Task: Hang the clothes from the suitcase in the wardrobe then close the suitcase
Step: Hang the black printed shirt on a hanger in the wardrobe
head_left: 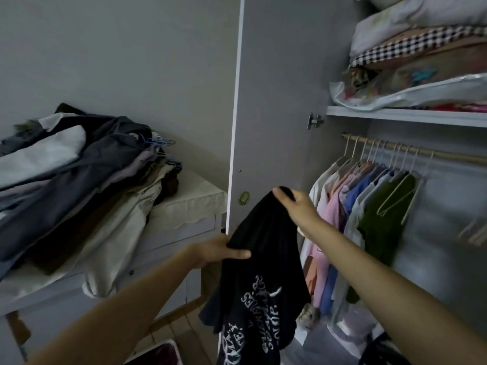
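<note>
A black T-shirt point(259, 262) with white lettering hangs in the air in front of the open wardrobe door point(268, 101). My left hand point(220, 250) grips its lower left edge. Higher up, my right hand point(296, 204) pinches the shirt's top edge. To the right, the wooden wardrobe rail point(421, 152) carries several shirts on pale hangers point(353, 196), and one bare hanger point(400, 198) hangs in front of a green garment. A corner of the suitcase point(158, 354), white-edged with a dark red inside, shows at the bottom; the remainder is out of frame.
A heap of clothes with blue hangers point(79, 180) lies on a white cabinet point(184, 206) at the left. Folded bedding and bags point(416, 61) fill the shelf above the rail. Boxes and bags point(353, 325) sit on the wardrobe floor.
</note>
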